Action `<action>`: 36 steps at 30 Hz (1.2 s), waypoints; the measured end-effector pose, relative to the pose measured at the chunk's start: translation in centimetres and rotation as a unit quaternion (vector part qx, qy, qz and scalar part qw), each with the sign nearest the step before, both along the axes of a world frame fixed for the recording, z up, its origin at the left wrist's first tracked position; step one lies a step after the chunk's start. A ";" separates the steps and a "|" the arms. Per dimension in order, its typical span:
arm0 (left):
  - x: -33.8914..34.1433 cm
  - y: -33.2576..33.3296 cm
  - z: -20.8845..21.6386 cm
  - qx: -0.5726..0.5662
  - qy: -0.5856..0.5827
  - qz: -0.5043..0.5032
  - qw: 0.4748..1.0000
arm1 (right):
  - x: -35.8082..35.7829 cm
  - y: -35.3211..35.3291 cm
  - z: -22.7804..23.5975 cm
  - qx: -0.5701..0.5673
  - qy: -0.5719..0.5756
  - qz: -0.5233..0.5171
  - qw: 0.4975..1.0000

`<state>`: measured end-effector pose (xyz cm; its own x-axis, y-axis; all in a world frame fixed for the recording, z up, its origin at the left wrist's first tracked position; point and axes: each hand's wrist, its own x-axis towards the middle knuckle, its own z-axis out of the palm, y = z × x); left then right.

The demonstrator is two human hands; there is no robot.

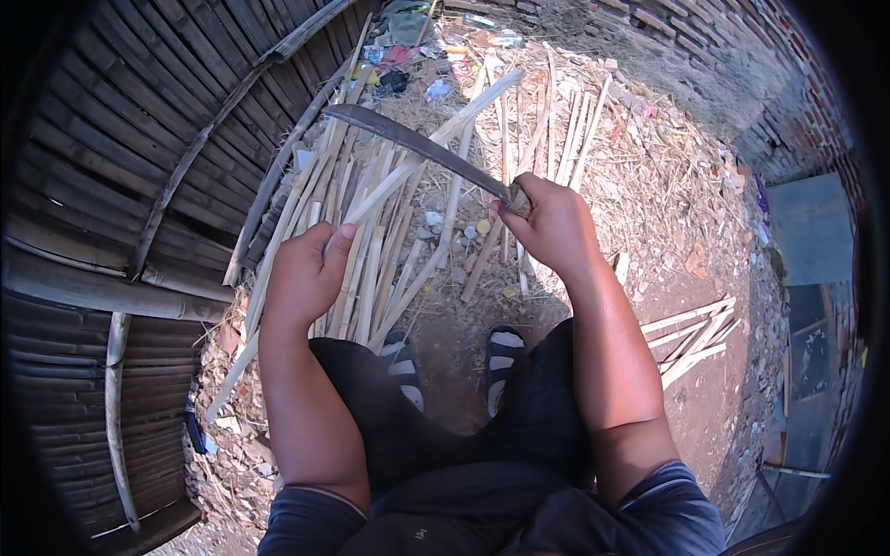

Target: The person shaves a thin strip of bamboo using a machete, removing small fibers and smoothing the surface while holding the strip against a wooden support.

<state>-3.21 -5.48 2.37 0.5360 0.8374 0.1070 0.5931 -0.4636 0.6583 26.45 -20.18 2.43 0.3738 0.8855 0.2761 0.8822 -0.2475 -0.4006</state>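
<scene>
My left hand (309,269) is closed around a long pale bamboo strip (387,190), thumb along its top. The strip slants up and away to the right, its far end raised toward the upper middle. In my right hand (549,222) is the handle of a machete (422,145) with a dark, slightly curved blade. The blade points to the far left and crosses over the strip beyond my left hand; whether it touches the strip I cannot tell. Beneath both hands, many split bamboo strips (371,269) lie on the ground.
A bamboo-slat wall (120,176) stands close on the left, and a brick wall (686,42) at the far right. A small pile of cut strips (691,338) lies right of my knee. Litter (438,90) and dry shavings (649,157) cover the ground ahead. My sandalled feet are below.
</scene>
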 end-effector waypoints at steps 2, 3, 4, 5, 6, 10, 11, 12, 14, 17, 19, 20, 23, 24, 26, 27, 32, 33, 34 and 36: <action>-0.4 -0.1 0.1 0.007 0.002 -0.005 1.000 | -0.7 0.0 -0.3 -0.005 -0.015 0.038 0.999; -0.5 -0.2 0.1 0.009 0.004 -0.009 1.000 | -0.5 0.0 0.0 -0.015 -0.003 0.022 1.000; -0.5 -0.3 0.2 0.016 0.000 -0.011 1.000 | -0.1 0.0 0.3 -0.026 0.009 0.007 1.000; -0.4 -0.4 0.2 0.022 -0.005 -0.012 1.000 | 1.1 0.2 0.7 -0.046 0.083 -0.058 0.994; 0.1 -0.6 0.4 0.028 -0.012 -0.018 0.999 | 3.0 0.1 -0.2 0.030 0.067 -0.097 0.993; -0.2 -1.1 1.0 0.025 0.031 -0.006 0.999 | 0.9 0.1 0.2 0.039 0.038 -0.038 0.998; -0.5 -1.2 1.1 0.027 0.034 -0.007 0.999 | -0.9 -0.2 0.8 -0.014 0.024 -0.012 1.000; -0.7 -1.3 1.4 0.032 0.036 -0.011 0.999 | -2.1 -0.4 0.6 -0.004 -0.007 0.039 0.999; -0.9 -1.7 1.7 0.053 0.020 -0.021 0.998 | -2.9 -0.9 1.1 0.034 -0.028 0.080 0.996; -0.7 -2.2 3.8 0.079 0.014 -0.018 0.997 | 1.0 -1.0 1.6 0.075 0.004 -0.058 0.995; -0.4 -2.9 5.5 0.106 0.060 0.001 0.993 | 2.1 -1.6 2.5 0.077 0.054 -0.083 0.992; -0.6 -3.4 6.3 0.118 0.060 0.008 0.991 | 2.0 -2.1 2.7 0.073 0.035 -0.067 0.994; -1.7 -5.2 7.8 0.144 0.067 0.025 0.987 | -1.6 -3.2 2.0 0.063 0.019 0.029 0.997; -2.4 -6.0 8.0 0.149 0.061 0.023 0.987 | -2.5 -3.9 2.6 0.068 -0.018 0.065 0.995; -4.1 -7.6 8.2 0.160 0.051 0.022 0.986 | -2.4 -5.2 3.3 0.080 -0.043 0.064 0.994; -5.0 -8.6 8.4 0.173 0.050 0.027 0.983 | -1.4 -5.6 3.3 0.094 -0.011 0.017 0.995; -6.1 -13.2 8.6 0.183 0.128 0.074 0.972 | 1.0 -7.3 1.9 0.140 0.005 0.036 0.989; -6.6 -13.9 8.4 0.192 0.139 0.082 0.968 | -0.6 -7.7 2.3 0.090 -0.020 0.056 0.994; -6.7 -14.4 8.2 0.200 0.144 0.082 0.966 | -1.8 -8.2 2.4 0.101 -0.006 0.098 0.990; -7.0 -15.9 7.9 0.199 0.134 0.075 0.968 | -2.8 -9.5 3.4 0.095 -0.019 0.141 0.985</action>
<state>-10.21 -21.37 10.23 0.4652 0.8287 0.3113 0.7975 -0.5450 0.2589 23.65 -29.68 5.80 0.1062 0.8838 0.4556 0.9200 0.0865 -0.3823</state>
